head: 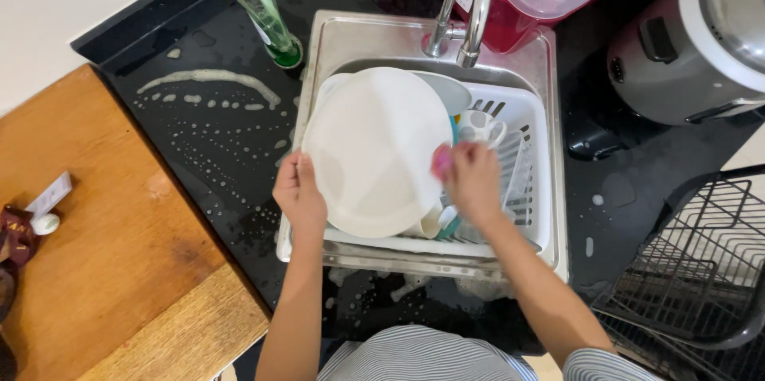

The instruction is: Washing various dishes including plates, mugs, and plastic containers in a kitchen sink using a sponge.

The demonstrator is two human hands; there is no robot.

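Observation:
A large round white plate (370, 150) is held over the white plastic basket (535, 214) that sits in the steel sink (351, 34). My left hand (299, 194) grips the plate's left edge. At the plate's right edge my right hand (474, 182) presses a pink sponge (441, 162) against it. A white cup (482, 127) and other dishes lie in the basket, partly hidden behind the plate. The tap (474, 6) arches over the back of the sink.
A dish soap bottle (263, 10) with green liquid stands at the sink's back left on the wet black counter (215, 134), which is dotted with foam. A wooden table (103, 253) lies to the left. At the right are a rice cooker (701, 38) and a black wire rack (701, 261).

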